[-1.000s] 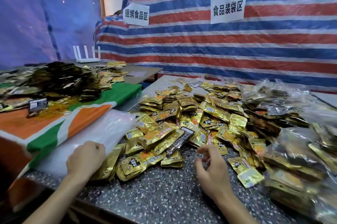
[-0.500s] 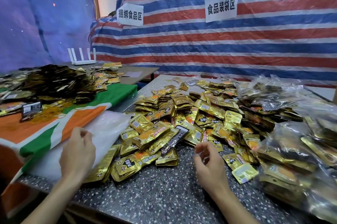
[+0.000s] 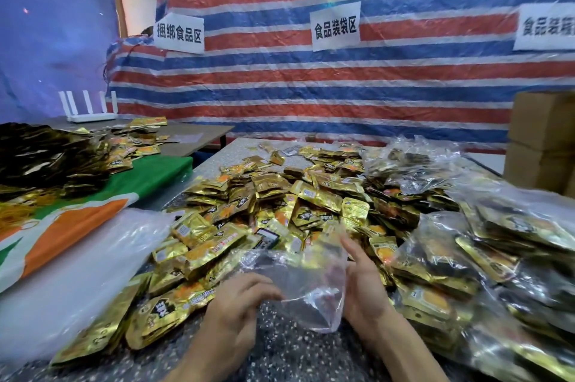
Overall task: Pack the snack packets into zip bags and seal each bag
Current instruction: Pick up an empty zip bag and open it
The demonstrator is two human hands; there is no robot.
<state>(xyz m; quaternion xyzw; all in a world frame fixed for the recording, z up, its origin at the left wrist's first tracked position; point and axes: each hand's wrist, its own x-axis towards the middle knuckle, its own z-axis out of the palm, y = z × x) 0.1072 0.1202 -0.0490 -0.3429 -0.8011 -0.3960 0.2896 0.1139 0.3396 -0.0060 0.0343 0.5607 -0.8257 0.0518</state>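
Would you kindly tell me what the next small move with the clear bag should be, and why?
Probably spread open the mouth of the clear bag: it looks empty, the left hand pinches its lower edge, the right hand lies against its side, and loose packets are heaped just behind it.

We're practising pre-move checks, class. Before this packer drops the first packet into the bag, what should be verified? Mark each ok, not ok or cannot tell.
1. Bag gripped: ok, left hand pinches it, right hand lies against its edge.
2. Bag empty: ok, table shows through it.
3. Mouth open: cannot tell, blurred.
4. Packets in reach: ok, pile just beyond bag.
5. Hand free to pick: not ok, both on bag.
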